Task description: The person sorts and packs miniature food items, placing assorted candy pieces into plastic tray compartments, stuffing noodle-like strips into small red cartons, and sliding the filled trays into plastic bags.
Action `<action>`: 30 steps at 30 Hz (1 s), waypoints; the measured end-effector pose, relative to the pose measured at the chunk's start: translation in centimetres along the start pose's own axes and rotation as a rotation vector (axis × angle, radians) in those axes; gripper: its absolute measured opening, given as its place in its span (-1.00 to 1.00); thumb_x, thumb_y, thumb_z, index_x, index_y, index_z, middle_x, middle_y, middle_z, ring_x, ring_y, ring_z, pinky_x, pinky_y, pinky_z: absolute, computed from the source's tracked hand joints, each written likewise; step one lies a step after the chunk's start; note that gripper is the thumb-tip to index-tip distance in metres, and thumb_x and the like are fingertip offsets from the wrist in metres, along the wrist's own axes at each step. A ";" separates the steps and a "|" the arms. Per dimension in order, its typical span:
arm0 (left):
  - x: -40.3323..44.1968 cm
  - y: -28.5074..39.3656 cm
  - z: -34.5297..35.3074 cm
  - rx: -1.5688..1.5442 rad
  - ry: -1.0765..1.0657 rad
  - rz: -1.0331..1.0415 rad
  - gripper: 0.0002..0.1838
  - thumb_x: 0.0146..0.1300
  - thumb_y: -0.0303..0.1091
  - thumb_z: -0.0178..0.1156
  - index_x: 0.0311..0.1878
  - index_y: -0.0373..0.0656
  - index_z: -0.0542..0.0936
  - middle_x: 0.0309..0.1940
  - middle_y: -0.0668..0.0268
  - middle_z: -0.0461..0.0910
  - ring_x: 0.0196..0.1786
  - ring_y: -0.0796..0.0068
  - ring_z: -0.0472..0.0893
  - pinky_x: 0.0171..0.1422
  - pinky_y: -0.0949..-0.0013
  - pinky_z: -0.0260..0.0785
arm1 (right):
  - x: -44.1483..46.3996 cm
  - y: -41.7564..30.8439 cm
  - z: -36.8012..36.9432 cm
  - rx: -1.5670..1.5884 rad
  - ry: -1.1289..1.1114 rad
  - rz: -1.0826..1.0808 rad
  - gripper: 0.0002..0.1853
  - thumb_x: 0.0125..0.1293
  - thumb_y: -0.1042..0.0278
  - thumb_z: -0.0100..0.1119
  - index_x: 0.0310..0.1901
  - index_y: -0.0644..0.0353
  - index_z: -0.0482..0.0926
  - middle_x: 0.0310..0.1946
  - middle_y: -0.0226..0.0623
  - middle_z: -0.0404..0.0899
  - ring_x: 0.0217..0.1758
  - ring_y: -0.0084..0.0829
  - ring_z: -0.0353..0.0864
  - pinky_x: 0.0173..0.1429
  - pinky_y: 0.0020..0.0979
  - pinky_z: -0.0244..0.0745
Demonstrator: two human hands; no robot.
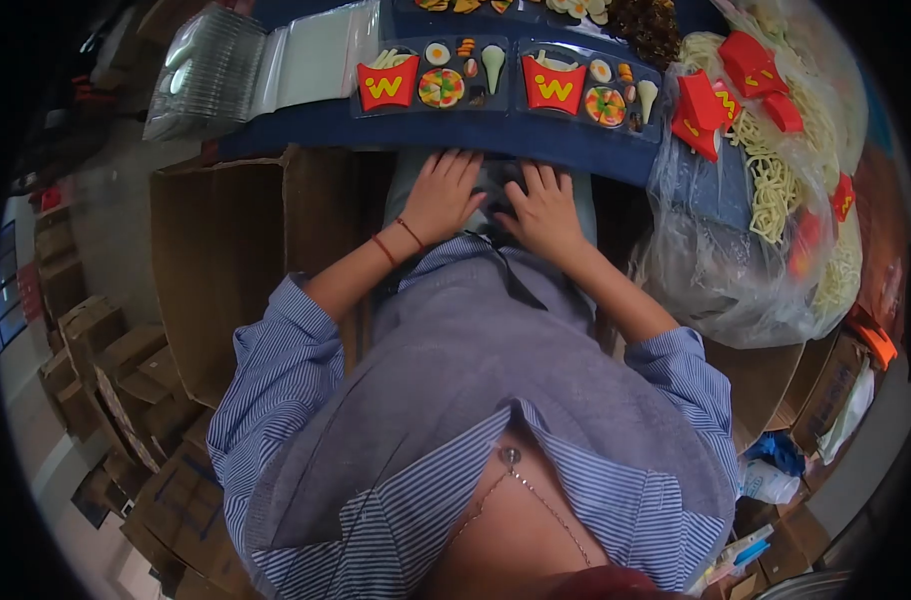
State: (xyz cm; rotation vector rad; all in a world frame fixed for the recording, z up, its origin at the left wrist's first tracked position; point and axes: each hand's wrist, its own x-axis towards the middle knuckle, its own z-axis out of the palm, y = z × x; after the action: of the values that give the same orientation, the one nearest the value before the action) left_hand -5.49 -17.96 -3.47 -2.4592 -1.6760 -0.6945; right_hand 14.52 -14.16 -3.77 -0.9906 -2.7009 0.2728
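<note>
My left hand (pixel 439 197) lies flat on my thigh, fingers stretched and holding nothing. Beside it on the other leg rests my right hand (pixel 546 208), also flat and empty, its thumb turned inward. Just beyond my fingertips is the edge of the blue-covered table (pixel 316 140). Two clear plastic trays stand there, a left tray (pixel 480 102) and a right tray (pixel 533 118). Each carries toy food: a red fries box (pixel 387 83) with a yellow mark, a small pizza (pixel 441 88), a fried egg (pixel 437 53) and a pale drumstick-like piece (pixel 493 68).
A stack of clear plastic trays (pixel 204 75) and flat plastic bags (pixel 321 60) lie at left. On the right, a plastic bag (pixel 721 290) spills toy fries (pixel 773 190) and red boxes (pixel 704 112). An open cardboard box (pixel 216 270) stands below the table's left side.
</note>
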 end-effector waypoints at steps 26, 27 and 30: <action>0.6 -3.5 0.7 -2.132 -1.189 -0.691 -0.80 0.39 -0.32 0.12 -0.08 -0.24 0.58 -0.29 0.49 0.56 -0.25 0.77 0.49 -0.14 0.62 0.34 | -2.6 -1.0 -1.7 0.049 0.355 -0.247 -0.55 0.09 0.28 0.20 0.10 -0.12 0.59 0.04 -0.32 0.51 0.03 -0.31 0.49 0.16 -0.14 0.22; 0.8 -3.7 0.9 -2.022 -1.227 -0.581 -0.83 0.36 -0.33 0.14 -0.14 -0.23 0.59 -0.33 0.48 0.57 -0.29 0.75 0.49 -0.17 0.60 0.33 | -2.6 -1.1 -1.8 0.045 0.356 -0.243 -0.55 0.09 0.28 0.20 0.10 -0.12 0.59 0.04 -0.32 0.51 0.03 -0.31 0.49 0.16 -0.14 0.22; 2.7 -3.7 -0.7 -1.638 -1.236 -0.395 -0.85 0.30 -0.33 0.16 -0.24 -0.22 0.60 -0.45 0.45 0.57 -0.36 0.72 0.47 -0.25 0.53 0.32 | -2.4 -1.1 -2.5 0.046 0.403 -0.297 -0.62 0.11 0.28 0.17 0.03 -0.08 0.61 0.08 -0.33 0.51 0.11 -0.32 0.49 0.22 -0.10 0.21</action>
State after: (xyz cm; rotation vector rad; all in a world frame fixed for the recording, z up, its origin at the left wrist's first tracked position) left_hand -8.26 -14.32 -2.41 -4.3614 -2.6067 -0.7716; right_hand 16.38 -16.36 -1.51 -0.5473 -2.4112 0.0666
